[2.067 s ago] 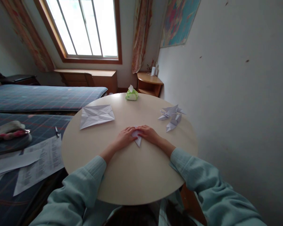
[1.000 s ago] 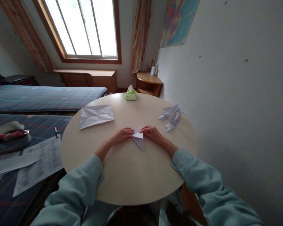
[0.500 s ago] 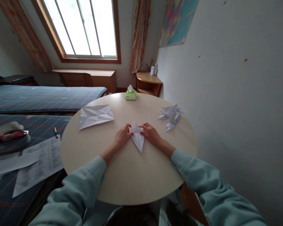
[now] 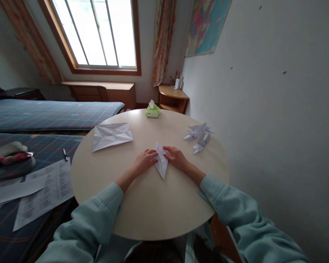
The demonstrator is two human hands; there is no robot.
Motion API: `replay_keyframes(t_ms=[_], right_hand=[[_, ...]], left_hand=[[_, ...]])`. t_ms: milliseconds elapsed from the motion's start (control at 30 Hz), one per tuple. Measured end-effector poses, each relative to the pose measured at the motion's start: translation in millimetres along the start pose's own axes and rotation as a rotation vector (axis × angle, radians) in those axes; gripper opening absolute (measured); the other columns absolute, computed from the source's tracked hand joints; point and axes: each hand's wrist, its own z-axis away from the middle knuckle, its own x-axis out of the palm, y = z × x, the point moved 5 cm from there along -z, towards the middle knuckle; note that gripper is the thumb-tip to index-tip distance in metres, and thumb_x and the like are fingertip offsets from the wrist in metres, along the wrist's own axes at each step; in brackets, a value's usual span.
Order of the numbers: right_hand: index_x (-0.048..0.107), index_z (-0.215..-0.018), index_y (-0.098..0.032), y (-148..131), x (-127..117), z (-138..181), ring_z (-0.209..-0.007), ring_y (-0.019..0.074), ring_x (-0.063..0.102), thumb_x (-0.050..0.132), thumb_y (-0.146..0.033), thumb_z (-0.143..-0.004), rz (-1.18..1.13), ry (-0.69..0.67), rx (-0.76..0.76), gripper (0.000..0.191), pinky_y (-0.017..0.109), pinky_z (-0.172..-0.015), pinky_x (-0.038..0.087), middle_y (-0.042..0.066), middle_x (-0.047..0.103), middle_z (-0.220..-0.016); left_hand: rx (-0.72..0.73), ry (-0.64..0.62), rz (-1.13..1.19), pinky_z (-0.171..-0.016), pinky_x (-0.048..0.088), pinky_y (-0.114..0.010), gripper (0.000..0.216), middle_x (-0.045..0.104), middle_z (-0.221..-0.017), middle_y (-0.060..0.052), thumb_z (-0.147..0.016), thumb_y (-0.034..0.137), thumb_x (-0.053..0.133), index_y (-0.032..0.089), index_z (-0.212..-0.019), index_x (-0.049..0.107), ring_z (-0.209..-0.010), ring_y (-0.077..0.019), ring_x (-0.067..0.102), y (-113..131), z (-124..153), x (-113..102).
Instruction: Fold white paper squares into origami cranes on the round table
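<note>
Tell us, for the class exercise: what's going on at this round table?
A person in pale green sleeves has both hands on a folded white paper lying on the table. The left hand touches its left side, the right hand its right. The paper is a narrow diamond, one tip pointing toward the person. A creased sheet lies spread out to the left, folded paper pieces sit to the right, and a green tissue pack stands near the far edge.
</note>
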Motion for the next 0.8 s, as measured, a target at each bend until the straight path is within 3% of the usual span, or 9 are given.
replay_keyframes(t_ms=[200,267,367,500,600,700,800], right_hand=[[0.045,-0.112,-0.02,8,7,0,-0.061,0.0104,0.056,0.065,-0.02,-0.061,-0.384,0.055,0.281,0.055,0.028,-0.058,0.05,0.007,0.057,-0.104],[0.044,-0.109,-0.019,11,11,2,-0.059,0.0096,0.055,0.069,-0.022,-0.055,-0.493,0.089,0.385,0.059,0.027,-0.054,0.049,0.008,0.055,-0.103],[0.043,-0.105,-0.019,11,17,4,-0.061,0.0108,0.057,0.067,-0.031,-0.059,-0.726,0.148,0.494,0.053,0.027,-0.054,0.049,0.008,0.054,-0.1],[0.042,-0.101,-0.019,-2,17,3,-0.06,0.0123,0.059,0.059,-0.041,-0.066,-0.915,0.147,0.442,0.045,0.029,-0.059,0.049,0.006,0.057,-0.09],[0.045,-0.098,-0.018,-11,12,1,-0.067,0.0143,0.06,0.056,-0.045,-0.069,-0.901,0.13,0.343,0.041,0.031,-0.065,0.049,0.005,0.06,-0.084],[0.05,-0.094,-0.017,-6,-2,2,-0.079,0.0157,0.058,0.052,-0.044,-0.071,-0.78,0.306,0.29,0.035,0.032,-0.074,0.046,0.006,0.06,-0.085],[0.05,-0.091,-0.018,8,-12,4,-0.085,0.0157,0.056,0.053,-0.041,-0.071,-0.756,0.468,0.356,0.031,0.032,-0.077,0.044,0.007,0.059,-0.094]], left_hand=[[-0.018,0.004,-0.008,-0.083,0.042,-0.03,0.027,0.058,-0.103,-0.006,-0.08,0.024,0.048,0.02,-0.105,0.058,-0.095,-0.0184,0.049,7,-2,-2],[-0.056,-0.002,-0.008,-0.082,0.042,-0.029,0.027,0.058,-0.103,-0.006,-0.083,0.026,0.043,0.02,-0.105,0.057,-0.095,-0.018,0.05,11,-1,-5],[-0.14,0.017,-0.012,-0.078,0.042,-0.028,0.034,0.059,-0.103,-0.006,-0.086,0.037,0.033,0.021,-0.106,0.055,-0.095,-0.0185,0.051,19,2,-12],[-0.223,0.023,-0.04,-0.074,0.041,-0.029,0.047,0.062,-0.098,-0.009,-0.077,0.052,0.042,0.018,-0.106,0.055,-0.092,-0.0223,0.053,33,4,-17],[-0.307,0.009,-0.071,-0.069,0.04,-0.027,0.031,0.064,-0.089,-0.011,-0.079,0.039,0.043,0.016,-0.091,0.061,-0.085,-0.0225,0.056,36,3,-15],[-0.441,0.052,0.001,-0.063,0.039,-0.027,0.028,0.065,-0.079,-0.011,-0.08,0.027,0.037,0.015,-0.079,0.063,-0.075,-0.0218,0.058,28,1,-17],[-0.577,0.182,0.323,-0.059,0.038,-0.026,0.033,0.062,-0.065,-0.007,-0.08,0.029,0.036,0.013,-0.068,0.063,-0.067,-0.0199,0.057,9,-1,-18]])
